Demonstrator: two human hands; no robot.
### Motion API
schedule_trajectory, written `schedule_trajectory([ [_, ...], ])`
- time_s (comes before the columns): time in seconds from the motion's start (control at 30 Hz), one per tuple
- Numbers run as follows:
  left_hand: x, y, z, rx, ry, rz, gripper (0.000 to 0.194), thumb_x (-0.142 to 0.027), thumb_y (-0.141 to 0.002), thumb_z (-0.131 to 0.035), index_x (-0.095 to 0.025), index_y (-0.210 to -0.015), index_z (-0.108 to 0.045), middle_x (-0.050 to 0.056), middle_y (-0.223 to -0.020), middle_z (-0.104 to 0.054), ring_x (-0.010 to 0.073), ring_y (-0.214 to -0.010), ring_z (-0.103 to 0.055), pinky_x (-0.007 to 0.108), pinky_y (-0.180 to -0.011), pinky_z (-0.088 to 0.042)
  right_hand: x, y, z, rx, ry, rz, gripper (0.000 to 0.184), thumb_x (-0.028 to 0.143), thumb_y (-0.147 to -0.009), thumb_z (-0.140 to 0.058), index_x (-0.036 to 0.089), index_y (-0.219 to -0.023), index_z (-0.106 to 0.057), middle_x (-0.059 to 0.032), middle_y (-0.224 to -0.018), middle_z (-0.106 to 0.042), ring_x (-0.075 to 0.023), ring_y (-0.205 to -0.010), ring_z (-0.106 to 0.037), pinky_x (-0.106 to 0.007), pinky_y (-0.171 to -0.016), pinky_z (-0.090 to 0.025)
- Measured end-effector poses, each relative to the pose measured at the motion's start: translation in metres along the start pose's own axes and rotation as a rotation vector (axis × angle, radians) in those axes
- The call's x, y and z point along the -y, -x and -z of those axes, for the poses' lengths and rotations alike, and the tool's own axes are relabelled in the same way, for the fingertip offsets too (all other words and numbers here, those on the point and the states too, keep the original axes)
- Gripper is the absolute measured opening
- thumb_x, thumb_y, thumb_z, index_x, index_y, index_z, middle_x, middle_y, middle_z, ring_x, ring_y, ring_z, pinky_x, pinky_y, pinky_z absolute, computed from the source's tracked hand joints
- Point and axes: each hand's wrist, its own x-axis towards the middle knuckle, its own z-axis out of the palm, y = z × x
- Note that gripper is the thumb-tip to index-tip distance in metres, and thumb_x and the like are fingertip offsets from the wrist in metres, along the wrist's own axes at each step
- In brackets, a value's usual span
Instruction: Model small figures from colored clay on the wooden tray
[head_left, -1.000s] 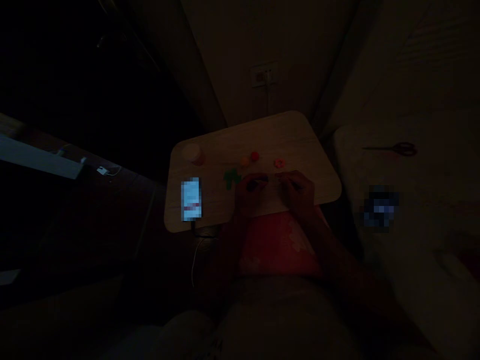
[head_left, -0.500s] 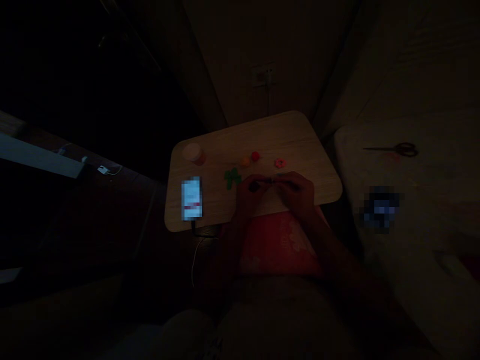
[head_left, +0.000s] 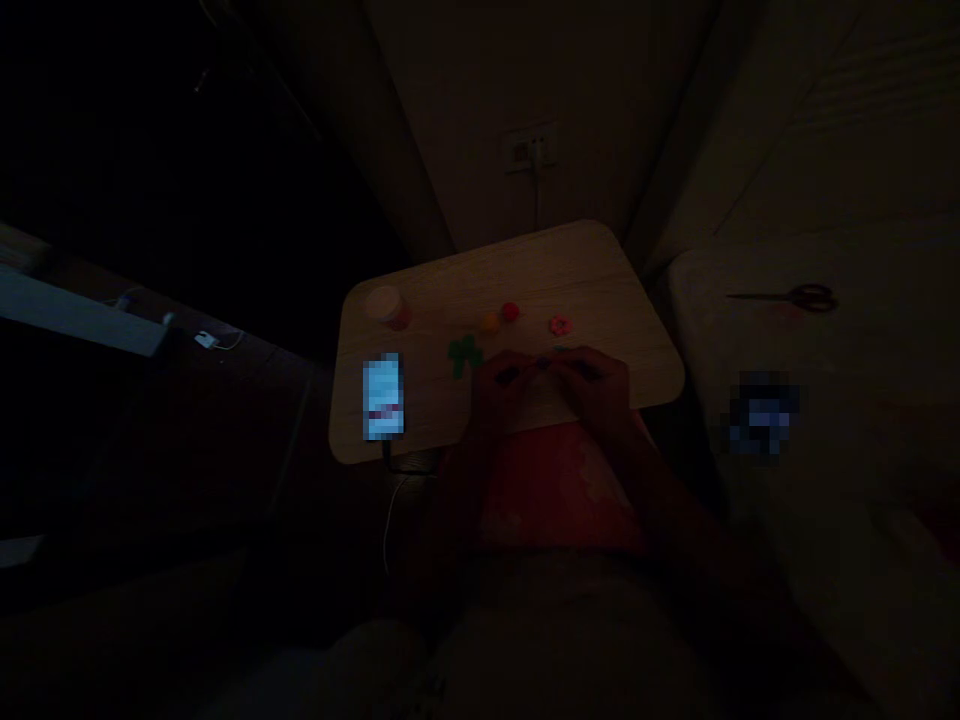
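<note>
Above the near edge of a small wooden table (head_left: 427, 405), my left hand (head_left: 499, 385) and my right hand (head_left: 600, 385) meet at their fingertips. Both are closed in a pinch around something small and dark (head_left: 544, 364), too dim to name. Left of my left hand lies a cluster of green pieces (head_left: 466, 355). Beyond my hands sit an orange ball (head_left: 490, 322), a red ball (head_left: 510, 312) and a pink flower-shaped ring (head_left: 560, 325).
A lidded tub (head_left: 387, 306) stands at the table's far left, with a lit phone (head_left: 383, 397) and its cable nearer. On the pale surface to the right lie scissors (head_left: 814, 297) and a blurred dark object (head_left: 763, 415). A wall socket (head_left: 529, 148) is behind.
My fingertips have shifted slightly around the small thing between them. The objects on the table have stayed in place. The picture is a little darker over my lap.
</note>
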Motion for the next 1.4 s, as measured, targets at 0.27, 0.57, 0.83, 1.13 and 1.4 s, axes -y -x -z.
schedule_trajectory([
  [0.27,-0.002,0.001,0.001,0.026,-0.09,0.043,0.008,-0.023,-0.078,-0.077,-0.019,-0.085,-0.077,0.005,-0.091,-0.077,0.0188,-0.088,-0.071,0.032,-0.084,-0.054,0.003,-0.001,-0.002,0.009,0.029,0.015,0.007,0.027,-0.078,-0.08,0.022,-0.083,-0.079,-0.0032,-0.085,-0.079,-0.0189,-0.078,-0.073,-0.031,-0.073,-0.058],
  [0.57,-0.008,0.0,0.0,-0.043,-0.158,-0.016,0.003,-0.018,-0.08,-0.074,-0.018,-0.083,-0.074,0.004,-0.089,-0.073,0.018,-0.088,-0.067,0.031,-0.083,-0.052,0.002,-0.001,-0.002,0.058,-0.041,-0.013,0.013,0.023,-0.079,-0.078,0.021,-0.091,-0.077,-0.0044,-0.091,-0.08,-0.0194,-0.082,-0.075,-0.033,-0.079,-0.061],
  [0.83,0.001,0.0,0.001,0.012,-0.176,-0.105,0.006,-0.016,-0.083,-0.068,-0.02,-0.082,-0.072,0.005,-0.092,-0.066,0.0191,-0.091,-0.063,0.033,-0.085,-0.052,-0.001,-0.004,-0.001,0.167,0.015,0.01,0.018,0.022,-0.079,-0.077,0.022,-0.097,-0.075,-0.0052,-0.098,-0.078,-0.0205,-0.086,-0.075,-0.036,-0.082,-0.061],
  [1.13,0.018,-0.001,-0.001,-0.188,-0.039,0.0,0.026,-0.011,-0.076,-0.064,-0.022,-0.097,-0.053,0.001,-0.091,-0.062,0.0156,-0.08,-0.061,0.03,-0.077,-0.052,-0.004,-0.005,-0.006,0.107,0.376,0.17,0.022,0.021,-0.087,-0.066,0.021,-0.107,-0.072,-0.0109,-0.106,-0.075,-0.0255,-0.094,-0.07,-0.042,-0.085,-0.057],
  [1.4,0.007,0.0,-0.003,-0.124,0.112,0.081,0.031,-0.039,-0.087,-0.071,-0.022,-0.11,-0.059,0.009,-0.113,-0.072,0.021,-0.1,-0.072,0.038,-0.094,-0.056,-0.006,-0.006,-0.011,0.098,0.549,0.214,0.019,0.023,-0.087,-0.066,0.018,-0.104,-0.071,-0.0142,-0.102,-0.072,-0.0306,-0.098,-0.064,-0.047,-0.089,-0.053],
])
